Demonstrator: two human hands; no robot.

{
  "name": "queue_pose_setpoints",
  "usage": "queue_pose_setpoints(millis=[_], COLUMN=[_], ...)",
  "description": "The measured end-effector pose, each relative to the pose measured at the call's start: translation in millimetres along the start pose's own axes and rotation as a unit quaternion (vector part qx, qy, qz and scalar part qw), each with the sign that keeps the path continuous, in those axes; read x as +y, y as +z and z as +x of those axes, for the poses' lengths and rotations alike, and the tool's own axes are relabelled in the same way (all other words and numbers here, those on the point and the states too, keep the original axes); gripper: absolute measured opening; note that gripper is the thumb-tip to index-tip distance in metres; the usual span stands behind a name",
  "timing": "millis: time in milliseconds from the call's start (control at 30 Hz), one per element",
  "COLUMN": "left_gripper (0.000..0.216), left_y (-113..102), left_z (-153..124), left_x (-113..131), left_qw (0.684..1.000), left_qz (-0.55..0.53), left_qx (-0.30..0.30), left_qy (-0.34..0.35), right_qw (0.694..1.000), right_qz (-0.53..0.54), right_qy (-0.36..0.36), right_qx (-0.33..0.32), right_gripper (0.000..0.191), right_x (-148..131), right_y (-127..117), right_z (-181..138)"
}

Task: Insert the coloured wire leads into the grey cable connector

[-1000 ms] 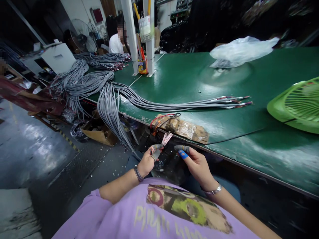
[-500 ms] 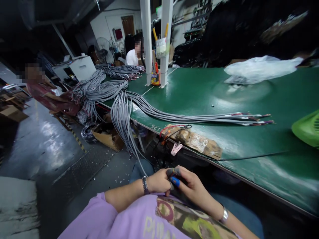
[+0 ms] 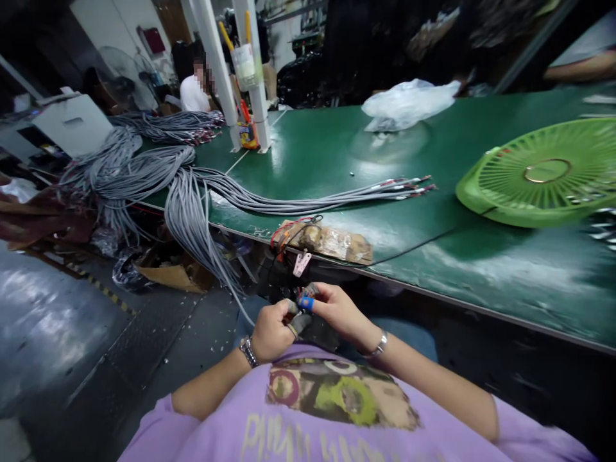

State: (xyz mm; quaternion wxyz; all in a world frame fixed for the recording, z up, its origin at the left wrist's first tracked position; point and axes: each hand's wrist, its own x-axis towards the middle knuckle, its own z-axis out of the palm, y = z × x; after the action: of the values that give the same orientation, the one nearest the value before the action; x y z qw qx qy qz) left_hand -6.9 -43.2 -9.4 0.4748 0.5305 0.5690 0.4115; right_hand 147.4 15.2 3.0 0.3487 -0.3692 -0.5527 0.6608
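Observation:
My left hand (image 3: 272,330) and my right hand (image 3: 337,308) meet in front of my chest, below the edge of the green table (image 3: 433,256). Both hands are closed with fingertips pinched together; the fingertips wear grey and blue finger covers (image 3: 305,301). What they pinch is too small to make out. A taped cardboard block with red and black wires (image 3: 327,240) sits on the table edge just above my hands, and a small pink clip (image 3: 301,263) hangs from it. A long bundle of grey cables (image 3: 298,205) lies across the table.
A green fan (image 3: 539,173) lies flat on the table at the right. A clear plastic bag (image 3: 404,102) lies at the far side. More grey cable bundles (image 3: 135,167) drape off the left end. White posts (image 3: 255,77) stand on the table; a person in white sits beyond.
My hands were apart one second ago and have come together, fingertips touching. The view has swung right, so the green fan now shows in full.

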Motion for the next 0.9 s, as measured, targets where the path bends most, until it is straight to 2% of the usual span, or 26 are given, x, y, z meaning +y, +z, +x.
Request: queue_pose_setpoints(millis=[167,400,900], left_gripper=[0.011,0.028,0.031], left_y=[-6.4,-2.7,6.4], left_z=[5.2,6.6,10.7], left_x=[3.6,4.3,-6.0], left_qw=[0.999,0.992,0.978], left_qz=[0.015,-0.096,-0.187], left_qx=[-0.042,-0.058,0.036], left_qy=[-0.008,-0.063,-0.085], right_qw=[0.999,0.997,0.997], right_qz=[-0.035,0.075,0.056], right_qy=[-0.011,0.024,-0.006], right_qx=[-0.005,0.004,0.044], right_gripper=[0.03,0.027,0.03], right_x=[-2.8,9.9,19.3], right_y=[4.0,7.6,6.1], right_z=[4.4,6.1,6.2])
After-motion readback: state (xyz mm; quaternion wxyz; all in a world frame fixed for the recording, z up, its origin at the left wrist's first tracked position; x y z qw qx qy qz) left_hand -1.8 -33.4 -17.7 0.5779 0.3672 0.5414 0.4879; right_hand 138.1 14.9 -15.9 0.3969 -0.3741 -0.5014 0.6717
